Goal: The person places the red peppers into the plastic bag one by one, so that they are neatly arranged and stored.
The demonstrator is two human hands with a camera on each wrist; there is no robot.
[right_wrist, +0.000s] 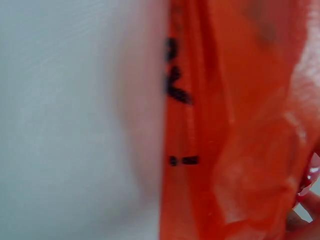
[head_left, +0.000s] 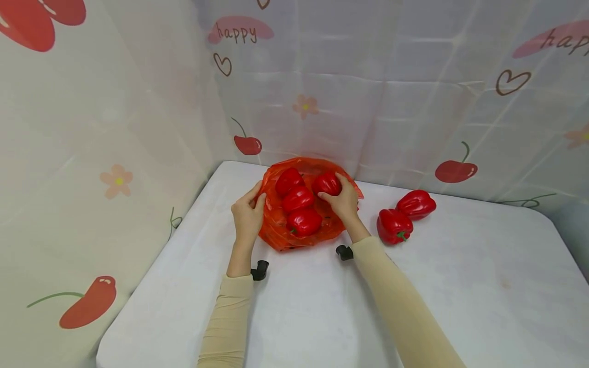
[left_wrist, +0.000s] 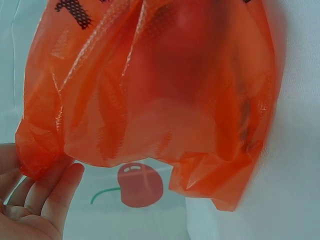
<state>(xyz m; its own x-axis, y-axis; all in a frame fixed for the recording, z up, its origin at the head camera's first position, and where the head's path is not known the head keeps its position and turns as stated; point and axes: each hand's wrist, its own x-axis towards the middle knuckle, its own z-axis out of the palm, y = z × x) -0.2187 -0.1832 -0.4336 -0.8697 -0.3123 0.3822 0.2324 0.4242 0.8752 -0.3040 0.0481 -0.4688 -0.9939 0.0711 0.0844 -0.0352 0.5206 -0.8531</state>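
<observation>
An orange-red plastic bag (head_left: 276, 230) lies spread open at the table's far side, with several red bell peppers (head_left: 298, 198) inside. At the bag's left edge, my left hand (head_left: 248, 217) pinches the rim between thumb and fingers. The left wrist view shows the thin plastic (left_wrist: 150, 115) hanging from those fingers (left_wrist: 60, 187). My right hand (head_left: 345, 202) grips a red bell pepper (head_left: 325, 182) over the right part of the bag. In the right wrist view the bag's side (right_wrist: 240, 125) hides most of the pepper and the hand.
Right of the bag, two more red bell peppers, one with a green stem (head_left: 394, 226) and one behind it (head_left: 416, 204), touch on the white table (head_left: 483, 276). A printed curtain (head_left: 391, 102) hangs behind the table. Black wrist mounts (head_left: 260, 271) stick out from both wrists.
</observation>
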